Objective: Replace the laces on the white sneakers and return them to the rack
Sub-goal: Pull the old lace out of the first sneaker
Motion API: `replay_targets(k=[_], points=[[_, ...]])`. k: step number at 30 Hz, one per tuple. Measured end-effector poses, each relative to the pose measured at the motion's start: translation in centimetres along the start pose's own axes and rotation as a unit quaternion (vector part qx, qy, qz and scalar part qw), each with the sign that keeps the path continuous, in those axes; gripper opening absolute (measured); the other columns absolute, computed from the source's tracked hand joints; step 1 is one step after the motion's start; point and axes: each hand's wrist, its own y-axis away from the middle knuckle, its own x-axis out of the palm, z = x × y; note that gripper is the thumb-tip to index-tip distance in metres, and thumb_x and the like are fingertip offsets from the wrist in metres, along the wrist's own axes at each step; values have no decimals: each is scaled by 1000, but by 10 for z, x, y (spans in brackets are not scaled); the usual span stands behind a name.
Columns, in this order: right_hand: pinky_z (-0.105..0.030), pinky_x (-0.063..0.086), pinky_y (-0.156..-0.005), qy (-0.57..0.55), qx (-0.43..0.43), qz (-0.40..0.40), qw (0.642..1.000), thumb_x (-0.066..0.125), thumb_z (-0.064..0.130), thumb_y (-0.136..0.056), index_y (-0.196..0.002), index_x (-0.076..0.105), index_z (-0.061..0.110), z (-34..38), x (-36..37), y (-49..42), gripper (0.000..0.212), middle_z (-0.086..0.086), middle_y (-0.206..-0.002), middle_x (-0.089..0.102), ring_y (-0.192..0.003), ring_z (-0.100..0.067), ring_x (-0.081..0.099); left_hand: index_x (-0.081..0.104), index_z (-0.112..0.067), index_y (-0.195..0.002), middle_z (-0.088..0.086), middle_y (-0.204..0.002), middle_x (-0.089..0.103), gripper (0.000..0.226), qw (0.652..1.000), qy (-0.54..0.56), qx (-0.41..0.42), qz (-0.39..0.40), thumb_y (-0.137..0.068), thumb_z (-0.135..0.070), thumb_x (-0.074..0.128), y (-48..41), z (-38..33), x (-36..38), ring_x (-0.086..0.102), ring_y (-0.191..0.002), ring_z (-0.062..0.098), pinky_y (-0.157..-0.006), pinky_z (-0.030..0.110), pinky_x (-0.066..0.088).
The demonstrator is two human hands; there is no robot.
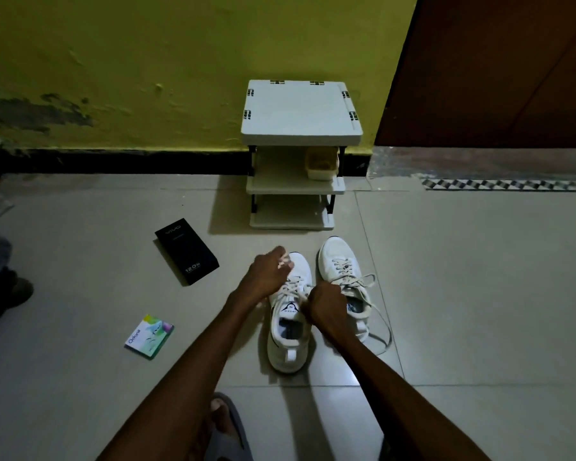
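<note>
Far left on the tiled floor we see a small green and white packet, and beyond it a black box lying flat. Near the bottom edge, a foot in a grey sandal shows between our forearms.

Our left hand hovers over the toe of the left sneaker, fingers curled inward. Something pale shows at the fingertips, but it is too blurred for us to tell whether they pinch anything.

The left sneaker stands on the floor, toe pointing at the white rack against the yellow wall. A cream tub sits on the rack's middle shelf.

Our right hand is a tight fist over the tongue, closed round the lace of the left sneaker, which is pulled taut.

The right sneaker stands just beside its pair, its loose laces trailing on the tiles. A brown door fills the far right.
</note>
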Motion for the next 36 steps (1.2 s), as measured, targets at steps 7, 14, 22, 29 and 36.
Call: replay_targets(k=[7,14,22,29,36], points=[[-19,26,-46,-75,-30,-4,997,51,34,-54,-57,56,6,-11,-2,0,29,-21,-65,66,-55,-24,56,71,-15,-88,8,-96,67,11,959,-264,99,33,-84,-22,64,16,0,22,64,-91,28,-69,28,43],[-46,58,-61,-120,-29,27,992,61,28,-65,-54,55,-2,-15,-6,2,32,-22,-62,66,-63,-37,68,62,-15,-84,1,-69,49,22,897,409,-106,-131,-101,-11,49,-11,-18,-42,38,-58,10,-54,23,34],[-28,46,-50,-84,-21,27,996,64,23,-63,-50,51,8,-8,-13,6,24,-18,-59,65,-59,-32,67,54,-11,-122,15,-130,50,41,989,-107,-104,19,-93,-40,58,-3,15,-7,51,-118,33,-97,38,44],[-29,47,-62,31,-74,-31,996,58,45,-87,-84,63,16,0,2,4,29,-5,-82,68,-78,-24,66,30,-9,-136,17,-129,49,79,983,-141,-117,-3,-81,-49,71,23,16,21,55,-114,37,-86,42,48],[-23,35,-50,-81,-47,-67,993,69,22,-77,-70,61,8,-12,6,6,18,-5,-66,63,-61,-20,61,40,-11,-122,16,-115,62,53,985,36,-163,-39,-79,-17,70,26,37,31,64,-97,35,-76,35,53]])
